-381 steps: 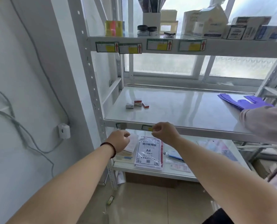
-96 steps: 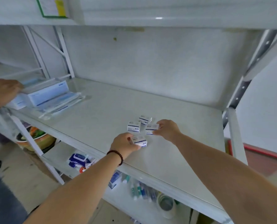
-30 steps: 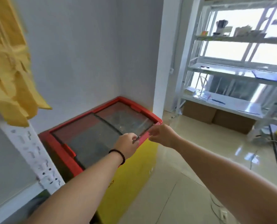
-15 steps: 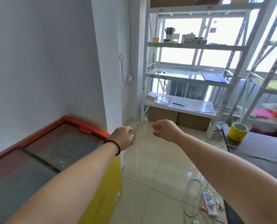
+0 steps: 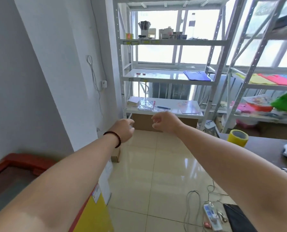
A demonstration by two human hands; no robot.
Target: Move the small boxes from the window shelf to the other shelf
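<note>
The white window shelf point(image 5: 164, 79) stands across the room ahead of me. A few small red-and-white boxes point(image 5: 140, 74) lie near the left end of its middle board. My left hand point(image 5: 125, 130), with a dark bead bracelet at the wrist, and my right hand point(image 5: 164, 122) are held out in front of me at waist height, well short of the shelf. Both hold nothing, fingers loosely curled and apart. The other shelf is out of view.
Purple folders point(image 5: 197, 75) lie at the right of the same board. A red-and-yellow chest freezer point(image 5: 39, 173) is at my lower left. A dark desk with yellow tape point(image 5: 237, 137) is on the right. A power strip and cables point(image 5: 211, 215) lie on the tiled floor.
The view has swung from the freezer and wall toward the window shelf, which now looks closer. Both hands stay out in front, holding nothing.
</note>
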